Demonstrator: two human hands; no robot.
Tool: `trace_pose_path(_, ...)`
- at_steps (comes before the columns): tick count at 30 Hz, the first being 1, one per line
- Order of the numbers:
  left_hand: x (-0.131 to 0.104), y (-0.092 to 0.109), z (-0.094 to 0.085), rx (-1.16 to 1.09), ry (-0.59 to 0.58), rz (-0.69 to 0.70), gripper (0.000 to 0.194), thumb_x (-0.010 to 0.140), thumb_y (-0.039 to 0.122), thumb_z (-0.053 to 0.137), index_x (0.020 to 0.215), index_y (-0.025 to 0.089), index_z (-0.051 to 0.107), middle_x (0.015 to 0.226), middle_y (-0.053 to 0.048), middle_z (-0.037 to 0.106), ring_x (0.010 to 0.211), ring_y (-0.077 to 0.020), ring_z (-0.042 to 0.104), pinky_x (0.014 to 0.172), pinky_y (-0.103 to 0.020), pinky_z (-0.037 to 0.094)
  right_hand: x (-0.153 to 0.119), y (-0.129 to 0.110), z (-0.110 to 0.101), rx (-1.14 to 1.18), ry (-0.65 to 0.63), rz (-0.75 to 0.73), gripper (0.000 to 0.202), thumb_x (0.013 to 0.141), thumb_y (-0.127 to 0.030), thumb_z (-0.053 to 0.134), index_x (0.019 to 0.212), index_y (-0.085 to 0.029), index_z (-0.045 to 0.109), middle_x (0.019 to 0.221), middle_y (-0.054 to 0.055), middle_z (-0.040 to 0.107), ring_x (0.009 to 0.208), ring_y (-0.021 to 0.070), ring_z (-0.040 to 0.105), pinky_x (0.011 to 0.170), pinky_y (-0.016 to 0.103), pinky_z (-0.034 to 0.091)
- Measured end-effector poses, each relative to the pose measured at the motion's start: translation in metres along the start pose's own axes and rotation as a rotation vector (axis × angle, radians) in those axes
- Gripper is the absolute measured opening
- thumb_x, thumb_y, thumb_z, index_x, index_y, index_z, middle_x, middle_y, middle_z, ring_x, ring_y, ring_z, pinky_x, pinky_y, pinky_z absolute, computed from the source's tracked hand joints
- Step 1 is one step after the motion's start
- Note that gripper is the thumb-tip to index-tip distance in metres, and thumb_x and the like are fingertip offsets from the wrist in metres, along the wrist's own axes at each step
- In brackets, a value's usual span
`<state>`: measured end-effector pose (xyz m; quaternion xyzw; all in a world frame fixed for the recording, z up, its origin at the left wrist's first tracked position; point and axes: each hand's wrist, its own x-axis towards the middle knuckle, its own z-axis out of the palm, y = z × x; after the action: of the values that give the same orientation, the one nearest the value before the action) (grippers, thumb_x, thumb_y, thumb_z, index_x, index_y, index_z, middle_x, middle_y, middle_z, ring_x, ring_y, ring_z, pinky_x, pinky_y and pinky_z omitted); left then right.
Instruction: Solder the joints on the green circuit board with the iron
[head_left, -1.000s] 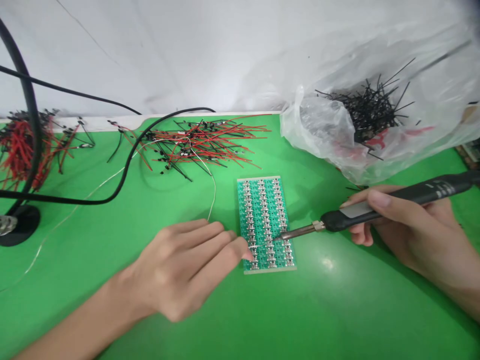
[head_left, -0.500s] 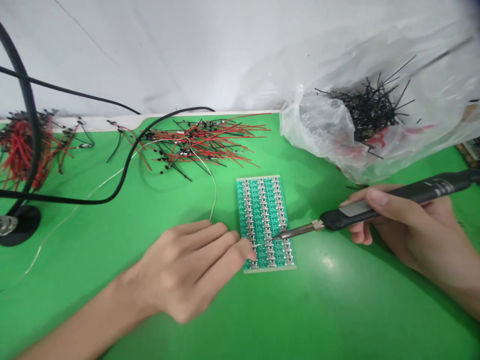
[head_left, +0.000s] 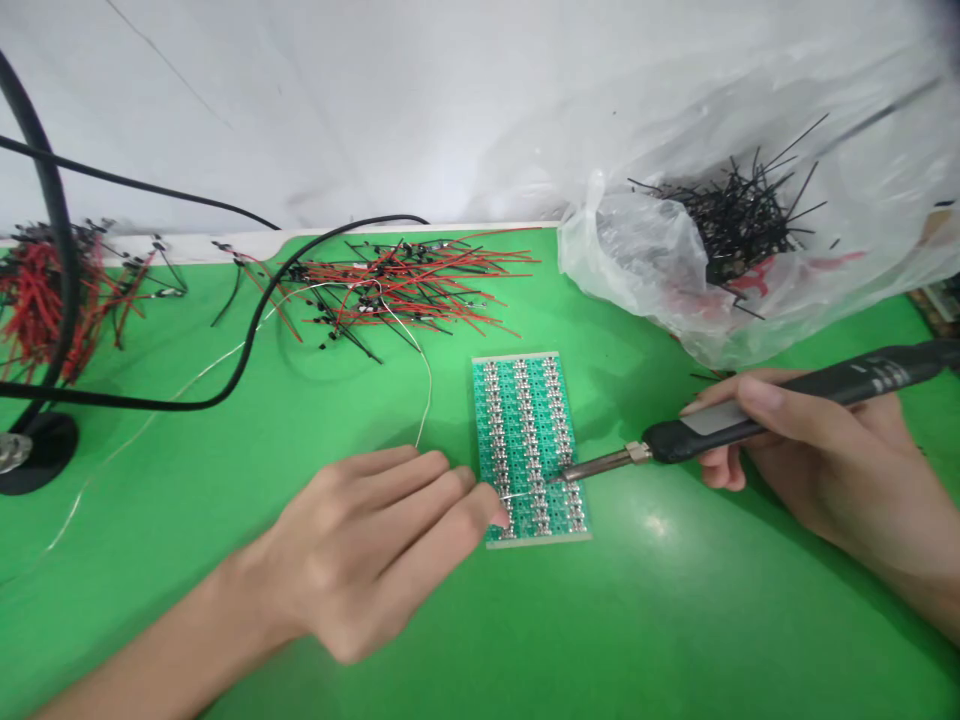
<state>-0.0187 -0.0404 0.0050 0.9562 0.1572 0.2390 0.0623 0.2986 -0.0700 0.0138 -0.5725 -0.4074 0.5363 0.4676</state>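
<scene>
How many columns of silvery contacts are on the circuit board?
3, side by side: the left column, partly hidden by the left hand; the middle column; and the right column, crossed by the soldering iron.

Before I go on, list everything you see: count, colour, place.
Circuit board: one, green with silvery rows, centre
Soldering iron: one, black and grey, in right hand, tip over board
Solder wire: one, silvery, from left hand back toward left
Wire leads: uncounted, red and black, far middle and far left
Plastic bag: one, translucent, far right
Wires in bag: uncounted, black
Cables: three runs, black, left
Round base: one, black, left edge
Work surface: one, green, underneath
Wall: one, whitish, behind
Hands: two, bare; left, right
</scene>
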Motion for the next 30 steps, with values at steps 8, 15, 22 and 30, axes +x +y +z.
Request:
trace_pose_path(8,0.0068,-0.0015,-0.0018,-0.160,-0.055,-0.092,0.016,0.099,0.008,0.043,0.102,0.012,0.058,0.078,-0.003,0.065,0.064,-0.0133,0.053,0.056,-0.027,0.044,-0.0001,-0.0007,-0.0006,0.008,-0.009,0.020,0.024,0.080,-0.038,0.076,0.070,-0.017,0.082,0.054,0.006,0.072,0.044,0.0169,0.065,0.037,0.024,0.052)
trace_pose_path(15,0.0030,0.0038,-0.0064,-0.080,-0.143,-0.122,0.036,0.087,-0.005,0.035,0.113,0.012,0.054,0.094,-0.005,0.070,0.080,-0.0160,0.063,0.074,-0.032,0.056,0.0002,-0.0002,-0.0004,0.006,-0.021,0.007,0.022,0.080,-0.038,0.077,0.073,-0.017,0.083,0.053,0.006,0.073,0.042,0.0161,0.065,0.037,0.022,0.052)
trace_pose_path(22,0.0071,-0.0009,-0.0070,-0.239,-0.105,-0.190,0.029,0.090,-0.005,0.040,0.103,0.015,0.056,0.075,-0.002,0.060,0.064,-0.0131,0.047,0.052,-0.026,0.041,-0.0006,0.0025,-0.0030,0.004,-0.042,0.000,0.018,0.080,-0.036,0.078,0.076,-0.019,0.084,0.056,0.006,0.074,0.043,0.0167,0.066,0.037,0.024,0.053)
trace_pose_path(30,0.0059,-0.0028,-0.0037,-0.320,-0.081,-0.187,0.024,0.092,-0.004,0.045,0.104,0.013,0.057,0.084,-0.004,0.062,0.071,-0.0136,0.050,0.059,-0.028,0.043,-0.0017,0.0036,-0.0054,0.002,-0.061,0.003,0.019,0.081,-0.036,0.077,0.077,-0.019,0.084,0.057,0.006,0.075,0.043,0.0164,0.066,0.038,0.023,0.054)
